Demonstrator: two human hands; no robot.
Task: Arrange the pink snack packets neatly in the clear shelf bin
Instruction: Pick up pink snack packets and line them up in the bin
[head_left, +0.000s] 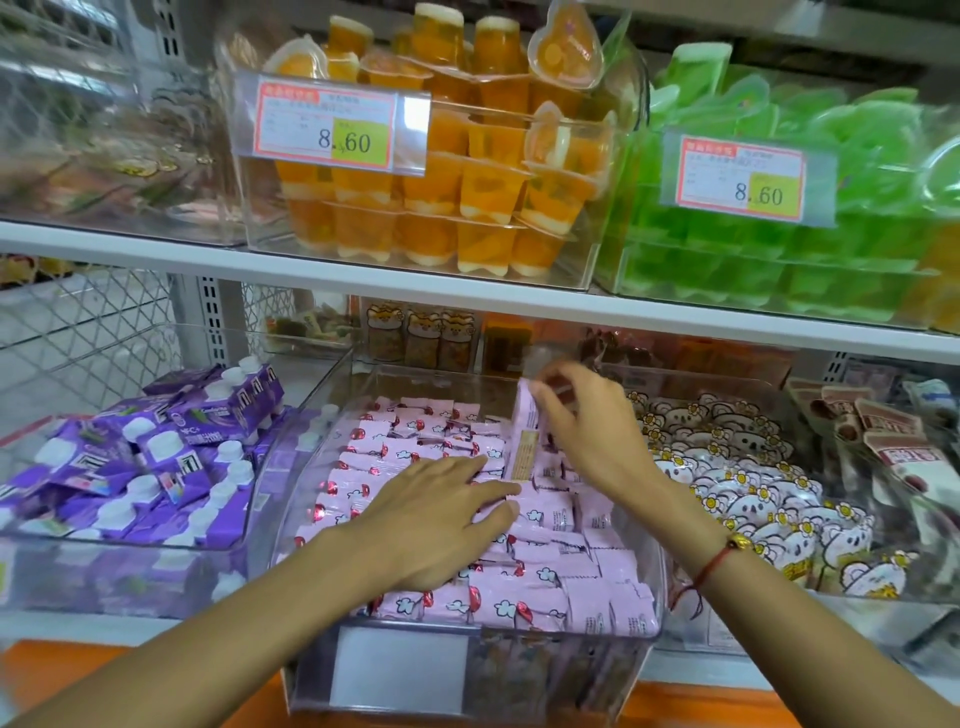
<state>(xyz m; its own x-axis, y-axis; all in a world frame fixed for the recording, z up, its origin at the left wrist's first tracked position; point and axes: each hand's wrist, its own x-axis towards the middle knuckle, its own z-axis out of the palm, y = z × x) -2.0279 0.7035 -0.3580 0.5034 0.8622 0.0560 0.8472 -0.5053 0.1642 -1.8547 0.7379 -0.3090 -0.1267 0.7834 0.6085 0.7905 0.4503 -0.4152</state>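
Pink, crinkly foil snack packets (540, 512), light and slippery, are filling the clear plastic shelf bin (322, 410) at centre frame; I am pinching one upright packet (525, 431) by its sealed top edge with my right hand (587, 421) while pressing my flat, open-fingered left hand (441, 514) on the rows.

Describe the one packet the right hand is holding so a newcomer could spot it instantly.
Start at the clear shelf bin on the lower shelf, between the purple drink cartons and the bear-print packs. Near its back right, the right hand pinches one pink snack packet. It alone stands upright, showing a tan label panel, while the others lie flat.
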